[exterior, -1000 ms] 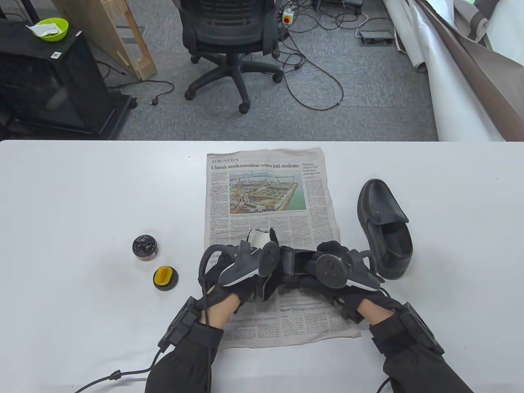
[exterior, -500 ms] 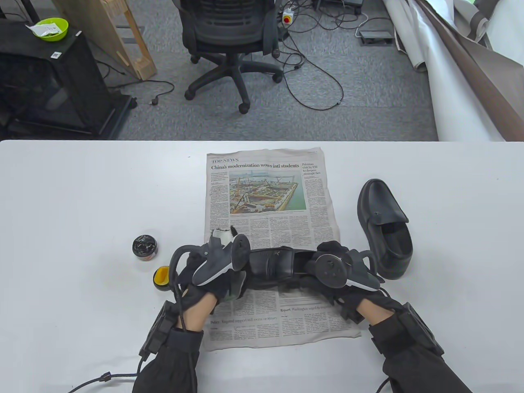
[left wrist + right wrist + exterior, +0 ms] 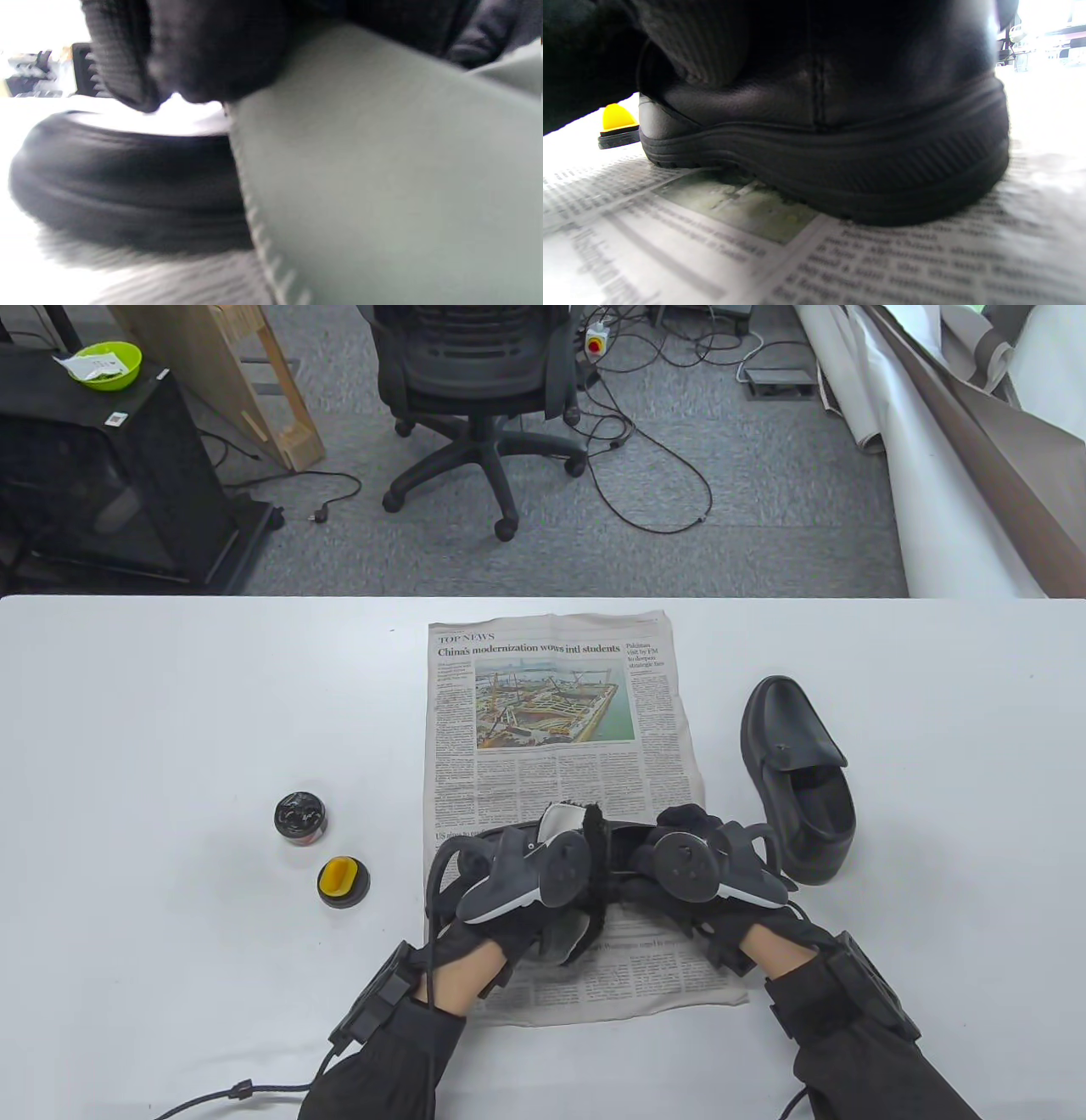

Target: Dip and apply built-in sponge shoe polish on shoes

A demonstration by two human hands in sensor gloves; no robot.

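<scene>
A black shoe lies on its side on the newspaper, mostly hidden between my hands. My left hand grips a grey-white cloth and presses it on the shoe's toe end. In the left wrist view the cloth fills the right side, with the shoe's sole to its left. My right hand holds the shoe's heel end; the right wrist view shows that heel resting on the paper. The open polish tin and its lid with the yellow sponge stand left of the newspaper.
The second black shoe lies on the white table right of the newspaper, close to my right hand. The sponge lid also shows beyond the toe in the right wrist view. An office chair stands beyond the table's far edge.
My left hand with the cloth slid left off the shoe toward the sponge lid, then came back right over the shoe's toe. My right hand and the shoe stayed in place.
</scene>
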